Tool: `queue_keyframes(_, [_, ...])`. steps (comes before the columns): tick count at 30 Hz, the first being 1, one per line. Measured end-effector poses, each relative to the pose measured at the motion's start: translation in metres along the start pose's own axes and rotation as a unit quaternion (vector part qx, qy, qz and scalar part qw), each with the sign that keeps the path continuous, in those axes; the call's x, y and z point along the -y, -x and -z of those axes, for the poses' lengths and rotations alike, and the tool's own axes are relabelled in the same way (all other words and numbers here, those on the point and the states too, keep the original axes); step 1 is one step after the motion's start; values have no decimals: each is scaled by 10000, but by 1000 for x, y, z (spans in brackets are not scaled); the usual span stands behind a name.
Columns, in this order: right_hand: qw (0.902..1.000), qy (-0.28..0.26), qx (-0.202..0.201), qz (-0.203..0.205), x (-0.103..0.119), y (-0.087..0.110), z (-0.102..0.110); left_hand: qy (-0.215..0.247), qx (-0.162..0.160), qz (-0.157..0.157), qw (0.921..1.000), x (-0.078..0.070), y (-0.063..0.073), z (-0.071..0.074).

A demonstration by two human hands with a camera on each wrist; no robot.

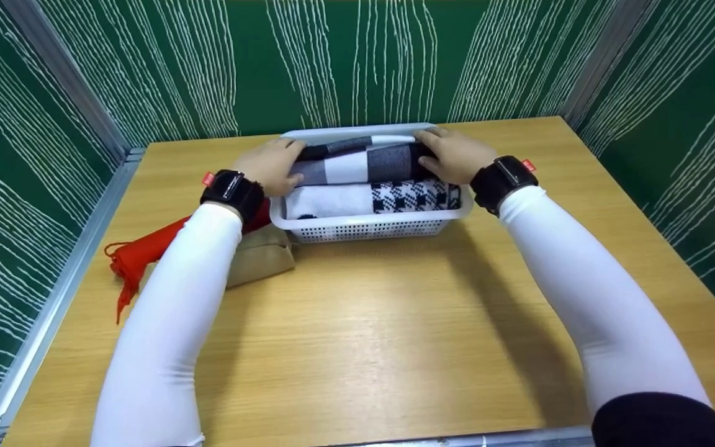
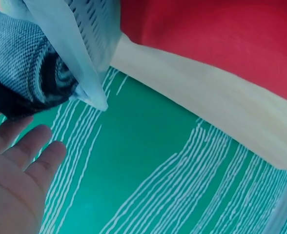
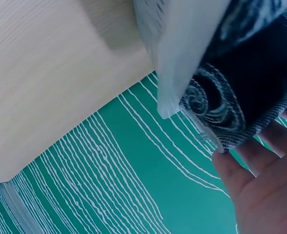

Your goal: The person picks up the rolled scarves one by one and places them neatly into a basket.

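Observation:
A rolled scarf in black, grey and white checks (image 1: 367,164) lies in the back half of the white plastic basket (image 1: 367,220). My left hand (image 1: 274,166) grips its left end and my right hand (image 1: 460,155) its right end, thumbs toward me and fingers behind. In the right wrist view, the roll's spiral end (image 3: 209,100) shows beside the fingers of the right hand (image 3: 265,180). The left wrist view has the left hand (image 2: 21,170) by the other end. In front of that roll, a white roll with a black houndstooth part (image 1: 332,202) fills the basket's near side.
Left of the basket, a red fringed scarf (image 1: 152,245) and a folded beige cloth (image 1: 264,257) lie on the wooden table (image 1: 364,335), partly hidden by my left arm. Green panels (image 1: 395,68) with white lines stand along the back and sides.

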State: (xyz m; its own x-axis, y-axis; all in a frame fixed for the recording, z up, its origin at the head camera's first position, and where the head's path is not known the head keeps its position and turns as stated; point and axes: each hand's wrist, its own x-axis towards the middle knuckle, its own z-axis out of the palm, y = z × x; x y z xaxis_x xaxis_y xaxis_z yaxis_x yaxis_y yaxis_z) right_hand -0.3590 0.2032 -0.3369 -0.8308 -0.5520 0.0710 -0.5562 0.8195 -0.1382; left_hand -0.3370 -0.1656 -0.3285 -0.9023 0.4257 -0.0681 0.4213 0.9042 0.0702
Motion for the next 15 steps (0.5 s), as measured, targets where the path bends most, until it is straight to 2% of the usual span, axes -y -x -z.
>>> queue_keyframes(15, [9993, -10, -366, 74, 25, 5, 11, -22, -152, -60, 9999, 12, 27, 10])
